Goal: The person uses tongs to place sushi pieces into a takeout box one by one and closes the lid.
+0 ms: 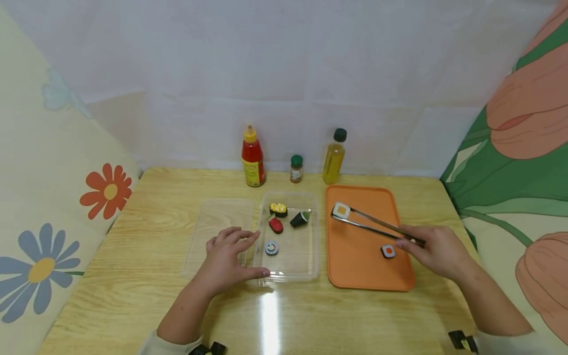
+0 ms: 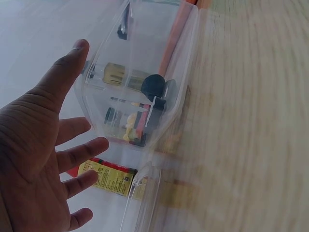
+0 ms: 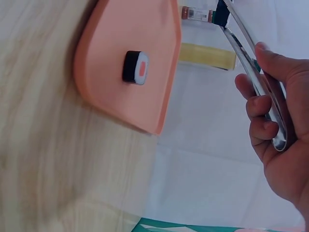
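My right hand (image 1: 439, 251) grips metal tongs (image 1: 365, 227) over the orange tray. Between the tongs' tips is a square sushi roll (image 1: 341, 210) with a yellow-orange centre, raised above the tray in the right wrist view. A second roll (image 1: 388, 251) with a red centre sits on the tray (image 1: 355, 268). My left hand (image 1: 228, 261) is spread beside a clear plastic box (image 1: 297, 268), thumb by its front left corner. Inside the box lie a yellow-topped sushi (image 1: 278, 210), a red-topped one (image 1: 276, 225), a dark cone-shaped hand roll (image 1: 300, 219) and a round roll (image 1: 271, 247).
A clear lid (image 1: 197, 246) lies left of the box, partly under my left hand. Along the back stand a red sauce bottle (image 1: 253, 160), a small green-capped jar (image 1: 296, 169) and an oil bottle (image 1: 334, 160). A white cloth (image 1: 284, 74) hangs behind the wooden table (image 1: 133, 276).
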The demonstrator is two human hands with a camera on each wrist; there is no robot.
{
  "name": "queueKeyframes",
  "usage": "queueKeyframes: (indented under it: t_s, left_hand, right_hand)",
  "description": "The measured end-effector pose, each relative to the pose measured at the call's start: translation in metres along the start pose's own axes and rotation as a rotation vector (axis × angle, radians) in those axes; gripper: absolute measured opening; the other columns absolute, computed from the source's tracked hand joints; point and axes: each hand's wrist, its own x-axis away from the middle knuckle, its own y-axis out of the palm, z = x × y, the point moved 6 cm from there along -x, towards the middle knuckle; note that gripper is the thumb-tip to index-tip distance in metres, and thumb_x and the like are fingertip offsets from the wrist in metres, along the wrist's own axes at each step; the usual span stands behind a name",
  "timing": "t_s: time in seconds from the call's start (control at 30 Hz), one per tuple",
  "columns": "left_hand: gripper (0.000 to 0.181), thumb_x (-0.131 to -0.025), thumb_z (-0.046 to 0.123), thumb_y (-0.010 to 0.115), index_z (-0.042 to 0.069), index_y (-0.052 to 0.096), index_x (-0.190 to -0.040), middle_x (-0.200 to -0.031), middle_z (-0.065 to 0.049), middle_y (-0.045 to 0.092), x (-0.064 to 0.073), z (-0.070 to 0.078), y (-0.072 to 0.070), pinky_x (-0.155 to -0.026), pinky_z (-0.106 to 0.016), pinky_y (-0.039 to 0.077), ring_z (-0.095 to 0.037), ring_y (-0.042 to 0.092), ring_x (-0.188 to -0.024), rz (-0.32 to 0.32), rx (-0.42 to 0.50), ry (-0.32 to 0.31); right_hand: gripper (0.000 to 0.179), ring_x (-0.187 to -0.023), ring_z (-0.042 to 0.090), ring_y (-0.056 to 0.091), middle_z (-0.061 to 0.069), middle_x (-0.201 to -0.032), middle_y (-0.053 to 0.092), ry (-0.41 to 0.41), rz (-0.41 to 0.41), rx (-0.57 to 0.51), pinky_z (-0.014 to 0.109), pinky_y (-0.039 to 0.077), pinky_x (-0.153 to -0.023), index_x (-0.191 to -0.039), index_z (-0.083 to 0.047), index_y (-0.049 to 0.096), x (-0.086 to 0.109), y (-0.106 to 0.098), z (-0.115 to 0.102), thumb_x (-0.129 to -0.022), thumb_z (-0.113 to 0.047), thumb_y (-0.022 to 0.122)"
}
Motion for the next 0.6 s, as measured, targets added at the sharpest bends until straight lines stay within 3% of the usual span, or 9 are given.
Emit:
queueKeyframes:
  t_s: [0.33,0.6]
  left_hand:
    - [0.102,-0.07,0.076,0.081,0.017,0.058,-0.151,-0.145,-0.006,0.056,-0.002,-0.001,0.0,-0.105,-0.075,0.016,-0.039,0.033,-0.143,-0.007,-0.009,-0.002]
    - [0.102,-0.07,0.076,0.08,0.017,0.057,-0.151,-0.146,-0.007,0.056,-0.001,-0.001,0.001,-0.105,-0.074,0.016,-0.039,0.033,-0.143,-0.009,-0.002,-0.004]
  right_hand:
    - [0.037,-0.048,-0.006,0.036,0.0,-0.086,0.077,-0.019,-0.03,-0.034,0.022,0.036,-0.044,-0.119,0.0,0.077,-0.017,0.001,-0.011,-0.087,-0.018,0.085]
    - [0.038,-0.056,-0.006,0.05,0.003,-0.093,0.078,-0.05,-0.059,-0.077,0.021,0.043,-0.048,-0.12,-0.001,0.077,-0.028,0.012,-0.02,-0.087,-0.017,0.085]
